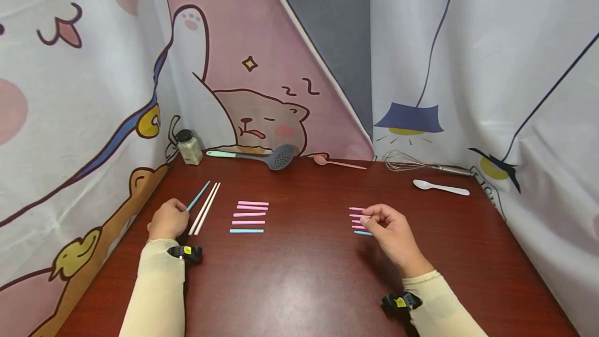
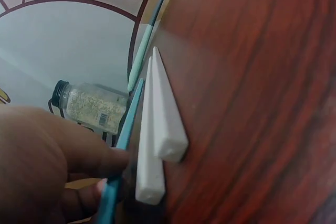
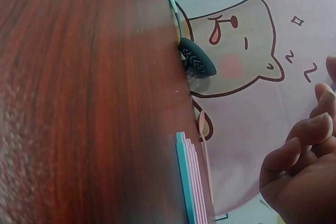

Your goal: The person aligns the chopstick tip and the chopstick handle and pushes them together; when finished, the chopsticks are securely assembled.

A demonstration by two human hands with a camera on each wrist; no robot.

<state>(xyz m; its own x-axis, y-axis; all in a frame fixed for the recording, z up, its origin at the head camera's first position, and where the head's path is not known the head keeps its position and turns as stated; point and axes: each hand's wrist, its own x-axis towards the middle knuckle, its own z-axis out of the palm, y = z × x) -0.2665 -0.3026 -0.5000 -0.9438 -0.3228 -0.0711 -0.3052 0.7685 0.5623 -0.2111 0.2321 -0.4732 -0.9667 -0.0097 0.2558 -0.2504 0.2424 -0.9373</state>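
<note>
My left hand (image 1: 168,220) pinches a thin blue stick (image 1: 198,195) at the table's left side. Two white chopsticks (image 1: 204,209) lie beside it; the left wrist view shows their thick square ends (image 2: 151,187) close to my fingers. My right hand (image 1: 390,230) hovers with loosely curled fingers over a row of short pink sticks (image 1: 357,209) and one blue stick (image 1: 362,233). Nothing shows between those fingers in the right wrist view, where the row's blue stick (image 3: 185,179) lies apart from them. My hand partly covers that row in the head view.
Several pink sticks (image 1: 249,215) and a blue one (image 1: 246,231) lie left of centre. Along the back are a capped jar (image 1: 189,148), a slotted skimmer (image 1: 281,157), a pink spoon (image 1: 339,163), a whisk (image 1: 421,164) and a white spoon (image 1: 442,188). Printed curtains (image 1: 262,40) border the table.
</note>
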